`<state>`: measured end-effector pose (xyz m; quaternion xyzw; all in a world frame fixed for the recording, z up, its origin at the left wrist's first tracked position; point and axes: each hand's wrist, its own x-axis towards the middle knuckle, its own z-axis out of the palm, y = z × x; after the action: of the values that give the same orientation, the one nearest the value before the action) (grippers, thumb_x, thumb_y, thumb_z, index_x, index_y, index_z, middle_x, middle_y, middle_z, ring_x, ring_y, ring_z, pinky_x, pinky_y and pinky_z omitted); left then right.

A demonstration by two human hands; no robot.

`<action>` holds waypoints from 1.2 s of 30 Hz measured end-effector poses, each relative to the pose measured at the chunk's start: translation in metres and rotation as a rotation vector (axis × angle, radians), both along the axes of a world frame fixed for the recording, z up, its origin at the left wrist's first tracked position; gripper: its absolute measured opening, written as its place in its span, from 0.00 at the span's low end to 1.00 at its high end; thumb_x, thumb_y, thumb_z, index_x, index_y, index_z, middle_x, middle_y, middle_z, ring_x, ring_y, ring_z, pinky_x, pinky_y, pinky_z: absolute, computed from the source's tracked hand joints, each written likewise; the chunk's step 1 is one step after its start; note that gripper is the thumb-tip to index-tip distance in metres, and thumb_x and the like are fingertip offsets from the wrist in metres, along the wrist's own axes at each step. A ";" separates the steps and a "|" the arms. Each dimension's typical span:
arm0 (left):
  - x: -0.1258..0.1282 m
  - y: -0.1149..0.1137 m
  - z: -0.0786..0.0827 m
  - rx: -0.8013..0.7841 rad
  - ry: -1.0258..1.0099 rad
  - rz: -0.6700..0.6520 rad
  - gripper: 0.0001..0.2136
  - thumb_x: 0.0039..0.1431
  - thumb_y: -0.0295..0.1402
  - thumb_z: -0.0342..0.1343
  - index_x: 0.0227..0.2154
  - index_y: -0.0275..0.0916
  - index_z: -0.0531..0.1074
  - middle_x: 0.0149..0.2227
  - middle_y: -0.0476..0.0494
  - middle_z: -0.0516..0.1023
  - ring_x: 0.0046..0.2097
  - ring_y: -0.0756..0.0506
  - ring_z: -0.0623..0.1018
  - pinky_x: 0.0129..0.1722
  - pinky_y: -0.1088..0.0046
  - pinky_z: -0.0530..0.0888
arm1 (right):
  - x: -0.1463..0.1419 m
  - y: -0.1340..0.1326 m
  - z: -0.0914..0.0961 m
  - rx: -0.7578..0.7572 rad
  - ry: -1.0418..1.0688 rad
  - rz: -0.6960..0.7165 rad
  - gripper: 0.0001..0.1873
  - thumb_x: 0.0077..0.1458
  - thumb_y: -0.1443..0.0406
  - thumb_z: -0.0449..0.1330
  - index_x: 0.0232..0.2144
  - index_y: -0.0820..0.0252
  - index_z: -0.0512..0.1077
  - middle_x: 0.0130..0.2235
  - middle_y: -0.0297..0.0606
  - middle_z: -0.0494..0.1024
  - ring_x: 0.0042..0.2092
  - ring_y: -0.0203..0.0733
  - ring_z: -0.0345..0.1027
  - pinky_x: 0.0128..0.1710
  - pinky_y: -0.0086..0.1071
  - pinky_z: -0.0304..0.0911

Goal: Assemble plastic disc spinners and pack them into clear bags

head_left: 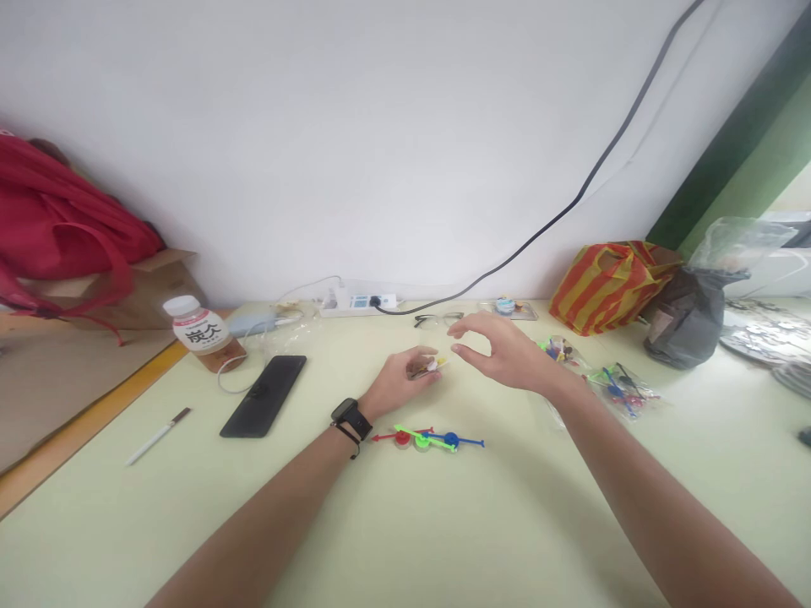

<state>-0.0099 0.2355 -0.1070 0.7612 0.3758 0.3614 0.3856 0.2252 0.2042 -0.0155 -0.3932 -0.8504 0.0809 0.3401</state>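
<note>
My left hand [404, 379], with a dark watch on its wrist, is closed around small plastic pieces [434, 365]; white and yellow parts show between the fingers, the rest is hidden. To its right my right hand [498, 348] hangs in the air, thumb and fingers apart in a curve, holding nothing. Nearer to me on the table lie a red arrow spinner [401, 437], a green arrow spinner [422, 440] and a blue arrow spinner [452, 440], close together in a row and overlapping.
Clear bags of colored plastic parts [624, 393] lie at right. Behind are eyeglasses [438, 320] and a power strip [358, 305]. Leftward are a phone [263, 397], a drink bottle [204, 334] and a pen [157, 437]. A striped bag [612, 283] and dark bag [684, 317] stand back right.
</note>
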 end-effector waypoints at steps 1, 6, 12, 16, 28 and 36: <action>0.000 0.000 0.000 -0.014 -0.011 -0.013 0.24 0.59 0.43 0.66 0.56 0.40 0.74 0.44 0.41 0.84 0.44 0.41 0.81 0.48 0.64 0.76 | 0.000 0.002 -0.001 0.011 0.004 0.026 0.08 0.65 0.65 0.59 0.45 0.54 0.76 0.47 0.40 0.82 0.49 0.48 0.74 0.49 0.42 0.68; -0.002 0.002 -0.001 -0.051 -0.049 -0.069 0.35 0.49 0.42 0.73 0.60 0.40 0.71 0.47 0.39 0.82 0.49 0.39 0.81 0.54 0.59 0.75 | -0.011 0.004 -0.007 0.185 0.093 0.015 0.11 0.65 0.71 0.54 0.42 0.56 0.75 0.41 0.43 0.82 0.45 0.48 0.74 0.47 0.43 0.67; -0.002 0.005 0.000 -0.160 -0.101 -0.160 0.27 0.51 0.41 0.72 0.53 0.38 0.77 0.49 0.37 0.83 0.50 0.37 0.81 0.53 0.58 0.76 | -0.019 0.000 -0.006 0.187 0.073 0.038 0.11 0.65 0.72 0.54 0.42 0.55 0.74 0.41 0.40 0.82 0.44 0.47 0.74 0.49 0.44 0.65; -0.004 0.008 0.000 -0.240 -0.195 -0.143 0.20 0.52 0.39 0.72 0.47 0.37 0.79 0.49 0.38 0.83 0.51 0.37 0.82 0.55 0.60 0.75 | -0.017 0.009 -0.015 0.267 0.319 -0.100 0.12 0.65 0.66 0.58 0.50 0.54 0.71 0.49 0.44 0.78 0.51 0.50 0.71 0.54 0.46 0.65; -0.014 0.022 -0.006 -0.338 -0.260 0.020 0.24 0.56 0.47 0.68 0.50 0.37 0.77 0.39 0.38 0.85 0.38 0.43 0.84 0.32 0.73 0.74 | -0.020 0.035 -0.101 -0.665 0.561 0.036 0.26 0.52 0.43 0.66 0.33 0.61 0.76 0.28 0.36 0.76 0.29 0.40 0.68 0.31 0.34 0.63; -0.011 0.020 -0.006 -0.312 -0.325 0.065 0.23 0.61 0.51 0.64 0.47 0.35 0.76 0.46 0.33 0.84 0.35 0.44 0.84 0.26 0.76 0.73 | -0.018 0.035 -0.101 -0.689 0.583 0.061 0.23 0.55 0.45 0.65 0.32 0.60 0.74 0.30 0.35 0.75 0.31 0.38 0.67 0.34 0.33 0.64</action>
<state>-0.0210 0.2552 -0.1132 0.6117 0.3845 0.4289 0.5423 0.2070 0.2392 -0.1161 -0.4189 -0.6539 0.4767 0.4120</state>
